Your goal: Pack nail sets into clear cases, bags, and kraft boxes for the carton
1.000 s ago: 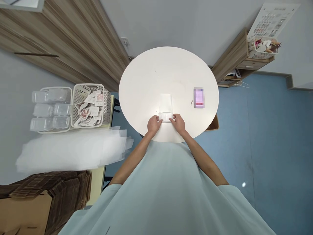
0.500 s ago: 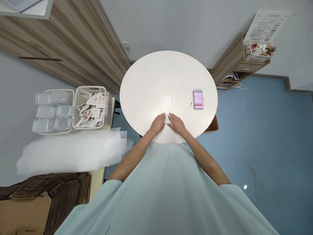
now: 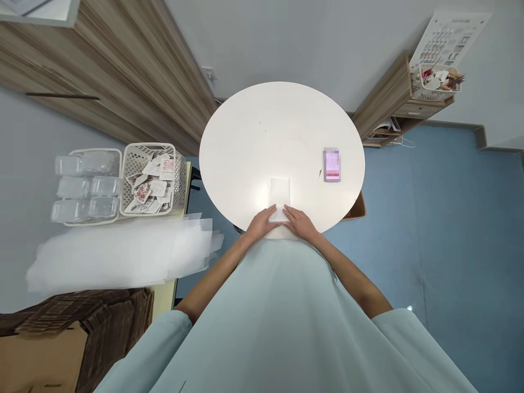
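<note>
Through the head camera I view a round white table (image 3: pixel 282 117) at the centre of the frame. The work item, a thin white sheet (image 3: pixel 280 189), lies flat on the tabletop in the lower middle of the frame, its near end toward the light blue shirt (image 3: pixel 282 316). I cannot determine whether it is a single layer or a bag.

Left hand (image 3: pixel 258 225): positioned at the left side of the sheet's near end, fingertips on it. Right hand (image 3: pixel 302 224): positioned at the right side of the same end, fingertips on it. The two hands stand close together but apart, with a strip of sheet visible between them. Grip state, both hands: in contact with the sheet; I cannot tell whether the fingers pinch it or only press on it.

Right of centre on the tabletop, well apart from the hands: a small purple and pink rectangle (image 3: pixel 332 165), its face pixelated. A small dark mark (image 3: pixel 320 173) sits just beside it.

Left side of the frame: a white basket (image 3: pixel 179 180) holding printed cards (image 3: pixel 158 188); next to it, clear plastic boxes (image 3: pixel 73 187) in a second basket. Below these lies a spread of translucent sheets (image 3: pixel 118 254). Lower left: stacked brown cardboard (image 3: pixel 112 322). Upper right: a wooden cabinet (image 3: pixel 387 95) carrying another basket.
</note>
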The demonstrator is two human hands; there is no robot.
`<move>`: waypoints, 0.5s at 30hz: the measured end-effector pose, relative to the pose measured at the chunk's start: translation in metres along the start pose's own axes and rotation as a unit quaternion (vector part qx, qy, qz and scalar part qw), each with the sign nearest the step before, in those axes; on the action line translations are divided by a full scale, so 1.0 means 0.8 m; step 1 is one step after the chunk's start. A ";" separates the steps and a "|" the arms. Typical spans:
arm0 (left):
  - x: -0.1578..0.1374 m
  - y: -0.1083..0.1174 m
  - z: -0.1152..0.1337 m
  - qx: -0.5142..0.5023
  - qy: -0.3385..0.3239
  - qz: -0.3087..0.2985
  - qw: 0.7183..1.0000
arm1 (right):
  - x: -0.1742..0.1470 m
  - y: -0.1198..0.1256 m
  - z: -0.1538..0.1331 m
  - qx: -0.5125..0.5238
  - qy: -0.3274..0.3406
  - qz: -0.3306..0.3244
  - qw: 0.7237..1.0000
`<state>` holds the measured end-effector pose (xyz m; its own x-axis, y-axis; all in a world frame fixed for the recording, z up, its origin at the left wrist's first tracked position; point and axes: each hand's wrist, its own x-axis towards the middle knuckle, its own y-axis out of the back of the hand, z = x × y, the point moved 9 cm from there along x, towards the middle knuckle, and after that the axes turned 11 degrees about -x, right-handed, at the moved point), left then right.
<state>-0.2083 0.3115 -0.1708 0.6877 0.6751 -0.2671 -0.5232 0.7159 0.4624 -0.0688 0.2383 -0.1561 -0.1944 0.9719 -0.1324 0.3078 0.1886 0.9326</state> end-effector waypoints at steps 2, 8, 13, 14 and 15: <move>0.008 0.010 -0.005 -0.034 0.038 0.013 0.999 | 0.008 0.004 0.009 0.022 -0.022 0.004 1.000; 0.031 0.037 -0.013 -0.085 0.116 0.069 0.987 | 0.032 0.014 0.039 0.090 -0.141 0.023 0.986; 0.047 0.048 -0.022 -0.059 0.144 0.108 0.982 | 0.048 0.014 0.055 0.096 -0.192 0.029 0.976; 0.050 0.049 -0.024 -0.049 0.149 0.111 0.981 | 0.051 0.013 0.058 0.096 -0.196 0.034 0.975; 0.054 0.049 -0.026 -0.041 0.153 0.113 0.981 | 0.054 0.012 0.060 0.098 -0.202 0.041 0.974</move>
<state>-0.2098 0.3723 -0.1818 0.3728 0.8305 -0.4139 -0.6921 0.5460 0.4721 -0.0291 0.2889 -0.1689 0.2071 0.9536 -0.2187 0.4856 0.0939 0.8691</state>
